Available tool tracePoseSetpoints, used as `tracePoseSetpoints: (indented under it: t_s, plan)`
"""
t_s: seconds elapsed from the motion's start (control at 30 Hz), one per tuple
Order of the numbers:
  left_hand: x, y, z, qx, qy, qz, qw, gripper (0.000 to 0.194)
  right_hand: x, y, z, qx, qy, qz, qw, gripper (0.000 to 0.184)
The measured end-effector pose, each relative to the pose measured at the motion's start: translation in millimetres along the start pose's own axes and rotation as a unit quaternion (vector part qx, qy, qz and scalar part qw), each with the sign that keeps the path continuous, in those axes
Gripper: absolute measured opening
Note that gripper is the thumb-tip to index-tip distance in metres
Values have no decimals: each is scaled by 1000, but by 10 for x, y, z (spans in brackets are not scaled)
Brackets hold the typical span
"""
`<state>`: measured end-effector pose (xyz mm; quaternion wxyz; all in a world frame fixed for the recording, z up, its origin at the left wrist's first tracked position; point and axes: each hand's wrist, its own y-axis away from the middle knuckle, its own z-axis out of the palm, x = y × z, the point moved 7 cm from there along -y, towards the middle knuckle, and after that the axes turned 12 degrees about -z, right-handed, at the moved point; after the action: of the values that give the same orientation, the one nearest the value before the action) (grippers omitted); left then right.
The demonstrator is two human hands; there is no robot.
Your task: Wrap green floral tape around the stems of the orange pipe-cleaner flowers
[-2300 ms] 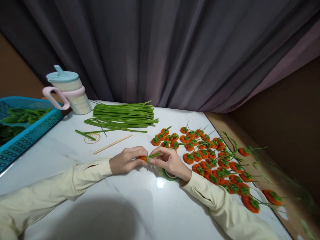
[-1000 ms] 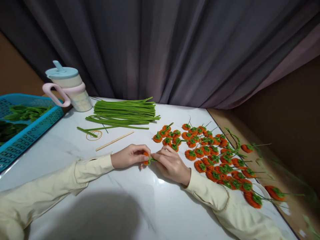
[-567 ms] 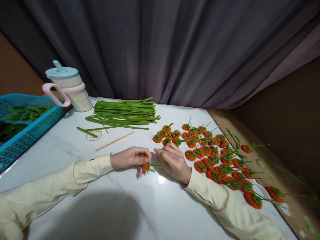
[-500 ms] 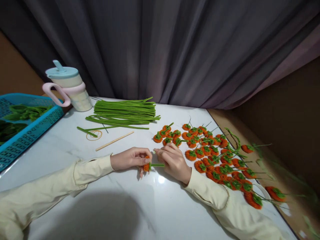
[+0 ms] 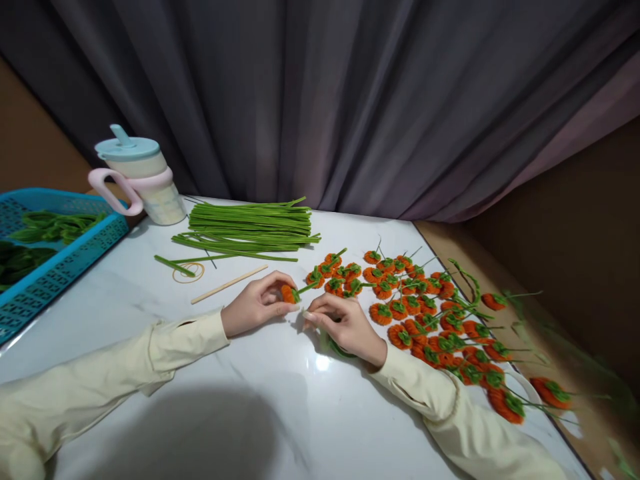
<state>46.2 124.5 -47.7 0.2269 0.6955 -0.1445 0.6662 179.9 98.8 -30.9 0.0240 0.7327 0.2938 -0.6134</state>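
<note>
My left hand (image 5: 263,298) pinches a small orange pipe-cleaner pumpkin (image 5: 289,294) between thumb and fingers. Its green stem points up and to the right, towards my right hand. My right hand (image 5: 345,325) is just to the right, thumb and forefinger pressed together, apart from the pumpkin. Whatever is in that pinch is too small to make out. Partly hidden beneath my right hand is a green ring like a tape roll (image 5: 341,349). Many similar orange pumpkins (image 5: 400,333) with green tops and thin stems lie to the right.
A bundle of green pipe cleaners (image 5: 250,225) lies at the back of the white table (image 5: 200,413). Nearer are a wooden stick (image 5: 230,285) and rubber bands (image 5: 183,272). A lidded tumbler (image 5: 163,200) and a blue basket (image 5: 65,270) of green pieces stand left. A dark curtain (image 5: 300,100) hangs behind.
The pumpkin has been raised and turned, so its stem now slants upward instead of lying level. My right hand has rotated, showing thumb and forefinger pinched, and the green ring shows again beneath it.
</note>
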Motion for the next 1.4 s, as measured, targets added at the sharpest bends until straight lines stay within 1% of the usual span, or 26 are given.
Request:
tracePoseSetpoints:
  t_s: [0.07, 0.13, 0.27, 0.43, 0.57, 0.73, 0.93, 1.0, 1.1, 1.4]
  plan:
    - [20, 21, 3, 12, -39, 17, 999, 30, 4, -3, -19, 12, 8, -4, 1000, 21]
    - [69, 52, 16, 20, -89, 49, 995, 29, 30, -5, -32, 23, 4, -2, 1000, 21]
    - [180, 120, 74, 21, -185, 119, 975, 25, 93, -6, -42, 29, -7, 19, 999, 23]
    - [220, 149, 103, 27, -244, 145, 958, 25, 92, -13, -30, 20, -8, 31, 999, 24]
    - [226, 164, 118, 29, -272, 162, 948, 25, 90, -19, -23, 17, 1, 37, 999, 24]
    - [217, 172, 133, 20, -285, 176, 942, 22, 81, -32, -24, 15, 15, 31, 999, 25]
    - [276, 217, 169, 8, -281, 252, 926, 17, 80, -37, -20, 14, 14, 26, 999, 25]
    - [292, 227, 173, 12, -284, 264, 922, 17, 82, -37, -19, 15, 9, 23, 1000, 25]
    - [305, 230, 168, 26, -291, 266, 918, 16, 83, -34, -22, 18, 7, 23, 1000, 26]
    - [300, 233, 161, 38, -309, 261, 914, 18, 71, -35, -23, 18, 2, 24, 1000, 26]
